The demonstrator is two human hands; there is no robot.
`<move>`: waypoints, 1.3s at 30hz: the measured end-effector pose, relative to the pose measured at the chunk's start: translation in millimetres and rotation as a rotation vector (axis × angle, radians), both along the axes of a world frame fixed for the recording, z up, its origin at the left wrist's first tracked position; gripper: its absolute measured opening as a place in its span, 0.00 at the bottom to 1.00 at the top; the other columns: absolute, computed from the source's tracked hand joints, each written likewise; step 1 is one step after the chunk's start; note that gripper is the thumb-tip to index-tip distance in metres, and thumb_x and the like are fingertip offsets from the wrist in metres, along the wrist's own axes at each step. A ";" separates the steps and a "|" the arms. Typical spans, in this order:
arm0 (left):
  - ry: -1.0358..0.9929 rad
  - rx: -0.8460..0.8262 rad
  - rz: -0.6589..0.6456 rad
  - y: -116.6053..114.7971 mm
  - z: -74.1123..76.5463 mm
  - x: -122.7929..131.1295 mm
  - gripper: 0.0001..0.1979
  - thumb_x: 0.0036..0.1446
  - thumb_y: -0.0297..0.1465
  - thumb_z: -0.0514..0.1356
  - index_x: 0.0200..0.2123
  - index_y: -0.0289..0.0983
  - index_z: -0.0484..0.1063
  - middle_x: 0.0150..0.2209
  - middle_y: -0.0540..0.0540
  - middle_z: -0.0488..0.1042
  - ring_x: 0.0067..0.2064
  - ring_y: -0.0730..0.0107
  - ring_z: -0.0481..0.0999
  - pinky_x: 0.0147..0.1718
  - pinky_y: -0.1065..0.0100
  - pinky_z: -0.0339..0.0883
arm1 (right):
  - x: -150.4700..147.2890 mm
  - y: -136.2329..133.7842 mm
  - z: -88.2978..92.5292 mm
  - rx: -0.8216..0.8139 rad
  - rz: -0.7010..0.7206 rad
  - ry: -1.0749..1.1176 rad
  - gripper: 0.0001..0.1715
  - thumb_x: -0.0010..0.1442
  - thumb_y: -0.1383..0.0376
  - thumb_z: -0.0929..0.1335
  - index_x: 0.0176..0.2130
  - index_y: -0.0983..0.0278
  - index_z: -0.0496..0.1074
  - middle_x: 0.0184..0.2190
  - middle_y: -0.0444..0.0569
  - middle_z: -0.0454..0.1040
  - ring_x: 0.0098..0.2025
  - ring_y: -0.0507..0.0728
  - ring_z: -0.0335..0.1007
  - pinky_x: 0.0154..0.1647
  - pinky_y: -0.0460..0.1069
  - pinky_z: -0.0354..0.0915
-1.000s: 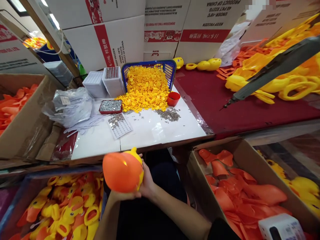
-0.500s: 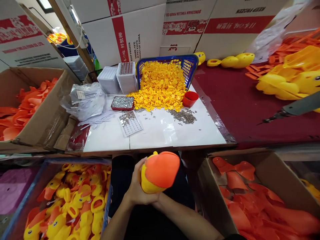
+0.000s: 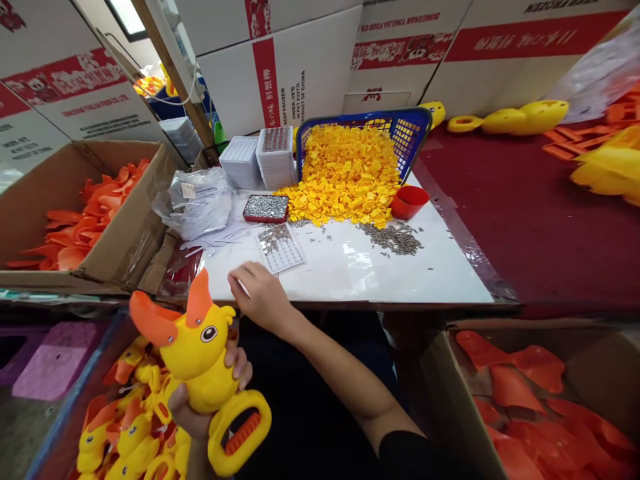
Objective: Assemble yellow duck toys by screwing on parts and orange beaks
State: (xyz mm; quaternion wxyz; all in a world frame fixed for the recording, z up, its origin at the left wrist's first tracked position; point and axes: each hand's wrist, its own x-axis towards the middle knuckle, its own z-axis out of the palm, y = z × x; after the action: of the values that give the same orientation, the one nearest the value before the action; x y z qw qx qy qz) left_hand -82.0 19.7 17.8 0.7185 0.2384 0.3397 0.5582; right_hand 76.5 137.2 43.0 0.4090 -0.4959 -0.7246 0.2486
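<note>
A yellow toy duck [image 3: 203, 373] with an open orange bill and a ring-shaped handle is held upright at the lower left. My left hand [image 3: 200, 400] wraps round its body from below and behind, with fingertips showing on its right side. Just right of the duck's head, over the table's front edge, my right hand [image 3: 257, 293] has its fingers curled together. Whether anything small is between those fingers cannot be made out. Beneath the duck, more finished-looking yellow ducks [image 3: 135, 433] fill a blue-edged bin.
On the white tabletop [image 3: 340, 267] are a blue basket [image 3: 417, 140] spilling yellow parts, a red cup [image 3: 409, 202], a red tray of metal pieces [image 3: 265, 217] and a white grid tray [image 3: 287, 252]. Cardboard boxes of orange parts stand at left [image 3: 145, 220] and lower right [image 3: 480, 400].
The duck has moved left and turned, so its eye, open bill and handle now show. My right hand has let go of it and lifted away. The view has shifted left.
</note>
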 end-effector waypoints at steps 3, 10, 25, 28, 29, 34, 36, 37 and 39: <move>-0.167 -0.081 -0.045 -4.4 4.3 9.5 0.29 0.42 0.55 0.69 0.41 0.43 0.73 0.31 0.51 0.58 0.28 0.72 0.56 0.21 0.71 0.64 | -18.6 57.6 18.2 -0.074 -0.162 -0.446 0.18 0.70 0.74 0.60 0.50 0.68 0.76 0.53 0.62 0.74 0.54 0.63 0.68 0.52 0.54 0.66; -0.224 -0.052 -0.062 -5.2 8.4 20.9 0.25 0.47 0.53 0.68 0.40 0.41 0.75 0.32 0.49 0.59 0.30 0.70 0.58 0.23 0.72 0.63 | -49.2 99.9 1.6 -0.080 -0.203 -0.548 0.21 0.69 0.77 0.59 0.51 0.73 0.77 0.50 0.67 0.75 0.54 0.65 0.67 0.53 0.59 0.63; -0.252 0.082 -0.110 -5.7 6.5 27.0 0.27 0.50 0.51 0.66 0.46 0.38 0.72 0.35 0.47 0.62 0.33 0.68 0.61 0.28 0.69 0.64 | -41.1 100.5 1.2 -0.042 -0.179 -0.640 0.18 0.70 0.76 0.60 0.53 0.73 0.74 0.50 0.65 0.76 0.55 0.65 0.68 0.54 0.56 0.61; -0.233 0.056 -0.108 -6.6 5.9 29.3 0.27 0.51 0.50 0.66 0.46 0.37 0.74 0.35 0.47 0.63 0.33 0.68 0.61 0.28 0.69 0.64 | -30.7 98.7 1.5 -0.064 -0.206 -0.651 0.19 0.70 0.77 0.60 0.53 0.71 0.73 0.52 0.64 0.77 0.56 0.65 0.69 0.54 0.56 0.63; -0.224 0.055 -0.106 -6.6 6.1 30.5 0.27 0.51 0.51 0.66 0.46 0.37 0.74 0.35 0.47 0.63 0.33 0.68 0.61 0.28 0.69 0.63 | -27.1 97.7 2.1 -0.073 -0.211 -0.654 0.19 0.70 0.76 0.59 0.53 0.70 0.73 0.52 0.63 0.78 0.56 0.65 0.69 0.54 0.56 0.63; -0.195 0.069 -0.103 -5.1 7.6 36.4 0.27 0.52 0.52 0.67 0.48 0.40 0.73 0.35 0.48 0.64 0.33 0.68 0.63 0.28 0.69 0.63 | -18.6 89.6 7.4 -0.085 -0.196 -0.669 0.20 0.71 0.76 0.58 0.54 0.69 0.72 0.50 0.62 0.79 0.57 0.64 0.70 0.53 0.55 0.66; -0.183 0.061 -0.099 -4.1 7.0 37.2 0.29 0.50 0.53 0.68 0.47 0.39 0.72 0.35 0.48 0.64 0.33 0.68 0.63 0.29 0.67 0.63 | -19.2 86.0 8.7 -0.073 -0.174 -0.674 0.21 0.70 0.78 0.59 0.55 0.69 0.73 0.50 0.61 0.79 0.57 0.64 0.71 0.52 0.54 0.66; -0.175 0.056 -0.100 -3.6 6.4 36.9 0.29 0.50 0.53 0.68 0.47 0.39 0.72 0.35 0.48 0.63 0.34 0.68 0.63 0.28 0.67 0.63 | -19.6 84.3 9.0 -0.066 -0.162 -0.677 0.21 0.69 0.78 0.59 0.54 0.69 0.73 0.51 0.61 0.79 0.56 0.64 0.71 0.51 0.54 0.66; -0.153 0.052 -0.111 -2.8 4.9 35.0 0.30 0.50 0.54 0.67 0.48 0.40 0.71 0.36 0.48 0.63 0.34 0.67 0.63 0.27 0.67 0.63 | -20.5 81.0 8.7 -0.050 -0.142 -0.680 0.20 0.68 0.79 0.61 0.52 0.69 0.75 0.50 0.60 0.79 0.55 0.64 0.72 0.52 0.54 0.66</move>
State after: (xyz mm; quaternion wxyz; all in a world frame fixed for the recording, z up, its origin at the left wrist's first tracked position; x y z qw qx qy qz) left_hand -47.0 17.0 22.7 0.7657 0.2322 0.2557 0.5426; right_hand 56.0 218.2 51.7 0.1484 -0.6094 -0.7767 0.0577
